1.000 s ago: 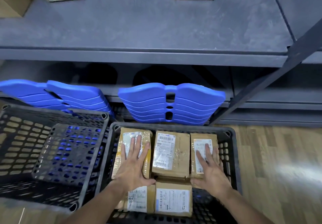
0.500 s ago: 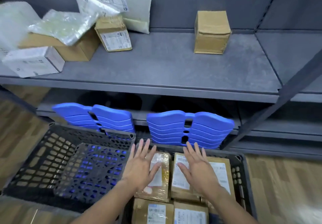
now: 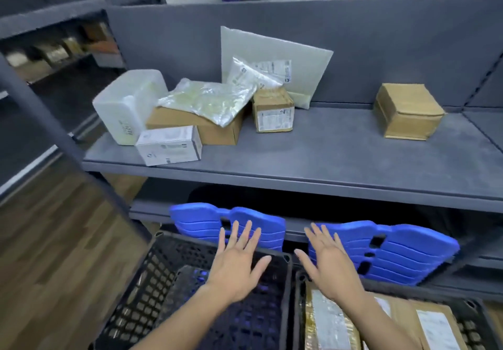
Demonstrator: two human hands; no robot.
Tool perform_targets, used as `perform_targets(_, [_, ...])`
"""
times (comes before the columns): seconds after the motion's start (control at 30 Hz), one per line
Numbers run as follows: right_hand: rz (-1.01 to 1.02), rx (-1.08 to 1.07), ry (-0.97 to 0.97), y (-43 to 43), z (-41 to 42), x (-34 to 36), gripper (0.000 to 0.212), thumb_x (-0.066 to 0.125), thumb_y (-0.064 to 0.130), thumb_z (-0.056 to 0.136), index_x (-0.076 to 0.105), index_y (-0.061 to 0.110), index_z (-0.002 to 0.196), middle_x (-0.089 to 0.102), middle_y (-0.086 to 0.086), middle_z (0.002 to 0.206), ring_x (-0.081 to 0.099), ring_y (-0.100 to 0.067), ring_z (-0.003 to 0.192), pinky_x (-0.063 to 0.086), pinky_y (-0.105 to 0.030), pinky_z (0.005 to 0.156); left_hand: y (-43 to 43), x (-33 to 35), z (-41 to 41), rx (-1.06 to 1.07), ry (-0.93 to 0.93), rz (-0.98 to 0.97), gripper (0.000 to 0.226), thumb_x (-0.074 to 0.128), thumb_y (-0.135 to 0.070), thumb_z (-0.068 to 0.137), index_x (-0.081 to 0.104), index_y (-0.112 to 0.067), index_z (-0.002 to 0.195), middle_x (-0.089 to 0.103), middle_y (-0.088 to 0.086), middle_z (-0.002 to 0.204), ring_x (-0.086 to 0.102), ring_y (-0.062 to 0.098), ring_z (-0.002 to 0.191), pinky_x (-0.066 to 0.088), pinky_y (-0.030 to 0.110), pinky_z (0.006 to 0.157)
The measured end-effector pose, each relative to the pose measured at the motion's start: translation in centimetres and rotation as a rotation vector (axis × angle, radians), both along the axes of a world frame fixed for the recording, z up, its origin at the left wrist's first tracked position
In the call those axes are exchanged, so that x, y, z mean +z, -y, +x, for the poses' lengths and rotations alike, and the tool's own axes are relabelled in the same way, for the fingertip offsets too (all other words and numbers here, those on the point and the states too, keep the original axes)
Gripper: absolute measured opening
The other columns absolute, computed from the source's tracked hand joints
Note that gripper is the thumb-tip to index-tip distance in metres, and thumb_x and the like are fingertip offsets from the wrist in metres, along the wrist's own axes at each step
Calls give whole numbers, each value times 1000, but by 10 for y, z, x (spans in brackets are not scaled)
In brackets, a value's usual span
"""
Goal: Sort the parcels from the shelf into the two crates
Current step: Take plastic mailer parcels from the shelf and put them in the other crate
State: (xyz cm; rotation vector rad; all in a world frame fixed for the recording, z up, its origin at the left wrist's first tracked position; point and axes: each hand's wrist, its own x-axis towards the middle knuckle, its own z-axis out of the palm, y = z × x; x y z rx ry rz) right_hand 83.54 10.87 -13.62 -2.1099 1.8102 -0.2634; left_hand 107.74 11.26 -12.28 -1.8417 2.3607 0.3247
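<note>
Over the crates (image 3: 160, 265), left hand (image 3: 234, 270) and right hand (image 3: 330, 268) hover spread, empty. Parcels (image 3: 168, 120) heap on the shelf (image 3: 326, 159); that foil bag (image 3: 206, 99), seemingly loose, could slide off if its box (image 3: 217, 131) gets yanked.

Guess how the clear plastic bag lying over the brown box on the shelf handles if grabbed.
Probably floppy: the clear bag droops over the front edge of the brown box, following its shape. Its glossy, wrinkled film looks slippery, so a loose pinch might slide. It looks thin and likely light; it should not roll.
</note>
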Motion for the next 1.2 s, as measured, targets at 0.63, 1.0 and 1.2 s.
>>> perform_targets(0.63, [-514, 84, 35, 162, 162, 106, 65, 83, 23, 80, 60, 12, 139, 50, -19, 151, 51, -41, 135, 51, -53, 97, 94, 57, 150, 127, -291, -233, 68, 39, -47, 108, 14, -22, 166, 0, -4, 174, -8, 19, 160, -8, 40, 129])
perform_targets(1.0, [-500, 100, -189, 273, 199, 144, 51, 62, 2, 87, 64, 15, 136, 48, -14, 157, 37, -43, 148, 34, -60, 114, 132, 45, 147, 90, -277, -150, 71, 39, -38, 109, 0, -20, 166, -24, 0, 169, -21, 17, 157, -9, 34, 129])
perform_targets(1.2, [-701, 85, -27, 268, 196, 140, 36, 54, 12, 86, 75, 15, 115, 70, -9, 133, 60, -42, 125, 51, -52, 92, 133, 45, 146, 104, -246, -129, 72, 39, -38, 109, -1, -20, 166, -24, 0, 171, -23, 17, 157, -11, 36, 127])
